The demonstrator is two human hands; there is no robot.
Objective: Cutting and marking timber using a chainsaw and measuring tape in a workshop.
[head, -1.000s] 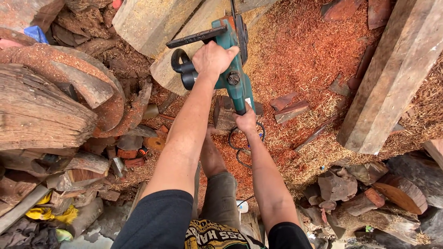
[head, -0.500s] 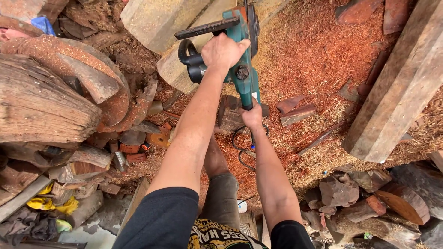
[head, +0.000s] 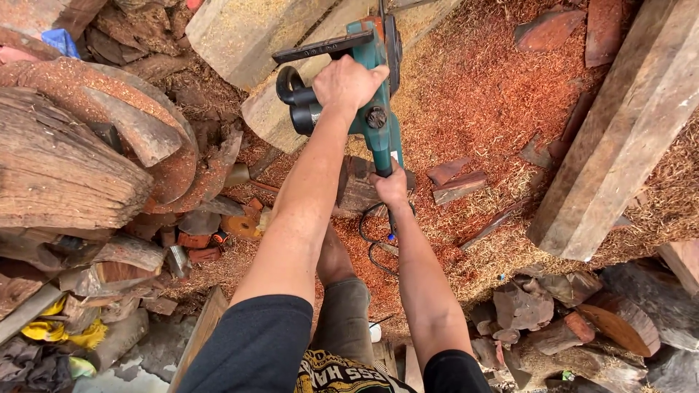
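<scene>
Above the reddish sawdust floor [head: 495,102], we grip a teal electric chainsaw [head: 375,109] with both hands. Our left hand [head: 349,84] clenches its black front handle; our right hand [head: 392,185] grasps the rear grip, beside a pale beam [head: 626,138].

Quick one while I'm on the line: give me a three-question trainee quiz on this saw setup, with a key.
1. True or false: both hands grip the green chainsaw.
2. Which hand holds the rear handle: A left hand, B right hand?
3. What covers the ground around the pale log?

Key: 1 true. 2 B; the left hand is on the front handle. 3 Reddish sawdust.
</scene>
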